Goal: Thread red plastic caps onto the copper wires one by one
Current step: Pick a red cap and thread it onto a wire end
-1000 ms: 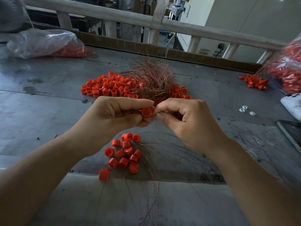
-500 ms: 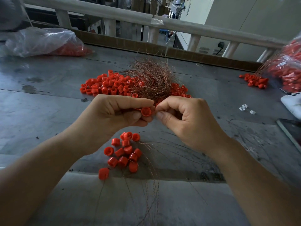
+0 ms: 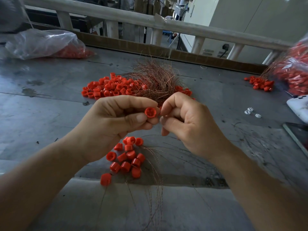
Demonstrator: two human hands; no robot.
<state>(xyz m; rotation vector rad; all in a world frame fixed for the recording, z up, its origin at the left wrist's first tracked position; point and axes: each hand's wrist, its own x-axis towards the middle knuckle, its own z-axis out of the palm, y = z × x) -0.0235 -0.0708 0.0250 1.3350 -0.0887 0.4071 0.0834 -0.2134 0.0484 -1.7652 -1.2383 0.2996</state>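
My left hand (image 3: 115, 124) pinches a red cap (image 3: 150, 112) between thumb and fingers, its open end facing me. My right hand (image 3: 186, 124) meets it fingertip to fingertip, thumb and forefinger pinching a thin copper wire right at the cap; the wire itself is barely visible there. Beyond the hands lies a tangled bundle of copper wires (image 3: 155, 79) over a big pile of loose red caps (image 3: 108, 87). Below the hands is a small cluster of red caps (image 3: 128, 157) with wires (image 3: 155, 172) trailing toward me.
The grey table (image 3: 41, 104) holds a plastic bag of caps (image 3: 45, 44) at far left and another bag (image 3: 295, 72) at the right with a small cap pile (image 3: 260, 83). Small white pieces (image 3: 250, 111), a white object (image 3: 300, 109) and a dark flat device (image 3: 298, 135) lie at right.
Both hands stay together at the same spot. The cap has turned slightly between the left fingers, and its open end shows more toward me.
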